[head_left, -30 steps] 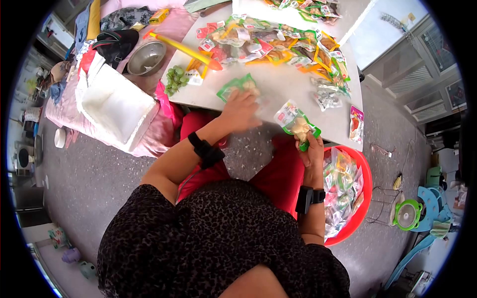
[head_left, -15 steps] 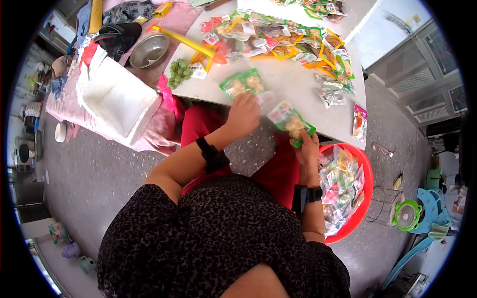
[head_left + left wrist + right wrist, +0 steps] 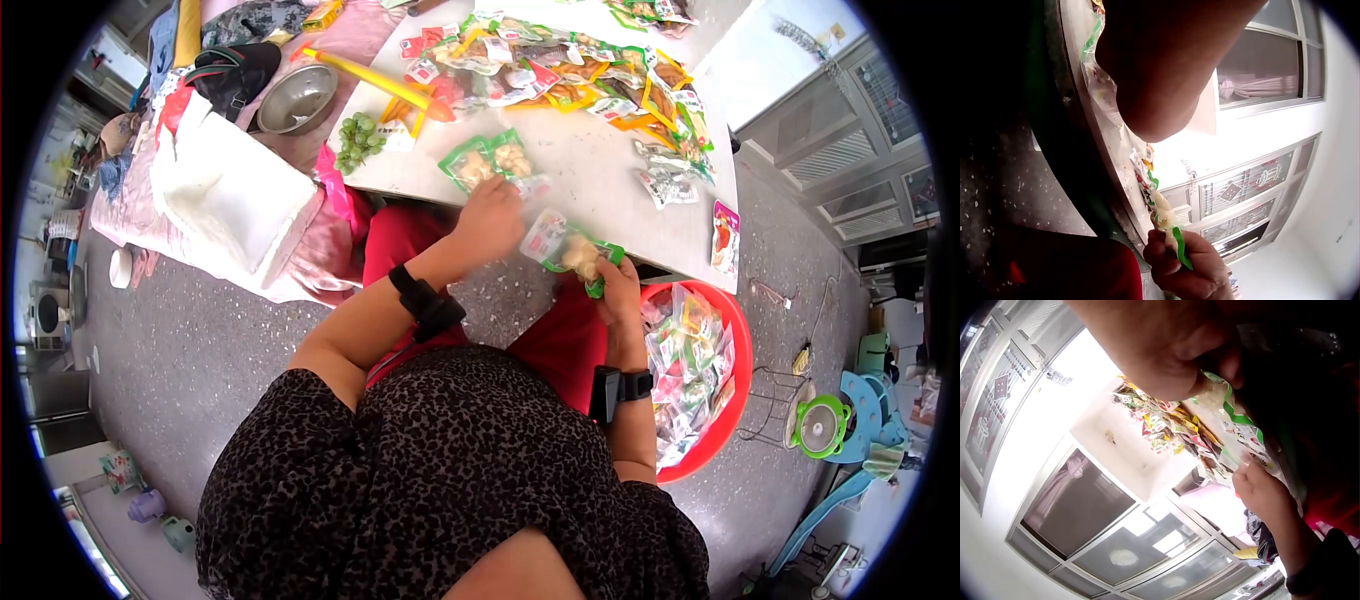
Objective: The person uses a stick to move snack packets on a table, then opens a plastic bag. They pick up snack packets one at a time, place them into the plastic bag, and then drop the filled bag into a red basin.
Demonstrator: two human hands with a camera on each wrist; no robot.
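Note:
In the head view, my right hand (image 3: pixel 620 283) pinches the green-edged corner of a clear pouch of pale, chunky food (image 3: pixel 580 256). That pouch is tilted, and its white-labelled end (image 3: pixel 545 234) points toward my left hand. At the table's front edge my left hand (image 3: pixel 490 220) is slightly blurred, with its fingertips at the lower edge of two similar green-edged pouches (image 3: pixel 487 160) lying side by side. In the right wrist view the left hand (image 3: pixel 1265 492) has bent fingers close to the pouches. Whether it grips one of them, I cannot tell.
Many food packets (image 3: pixel 560 75) are heaped along the back of the table (image 3: pixel 590 165). A red tub (image 3: pixel 742 370) of packets stands on the floor to my right. Green grapes (image 3: pixel 358 143), a yellow pump-like tube (image 3: pixel 375 80) and a purple packet (image 3: pixel 725 238) are nearby.
The left hand brought the two pouches down onto the table, where they now lie flat beneath its fingertips. The pouch in the right hand has swung left, its labelled end nearer the left hand.

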